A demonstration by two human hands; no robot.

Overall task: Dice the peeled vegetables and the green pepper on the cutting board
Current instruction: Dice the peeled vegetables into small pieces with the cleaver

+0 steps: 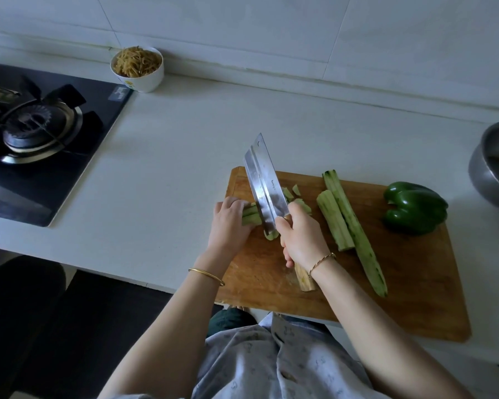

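Cleaver (264,182): right hand (301,237) gripped its handle, blade stood on peeled vegetable (249,215).
Left hand (228,223): curled fingers held that vegetable, just beside blade.

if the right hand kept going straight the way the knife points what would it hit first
Probably the wall. The right hand and knife point away and slightly left, across open counter; the bowl sits left of that line, though depth is unclear.
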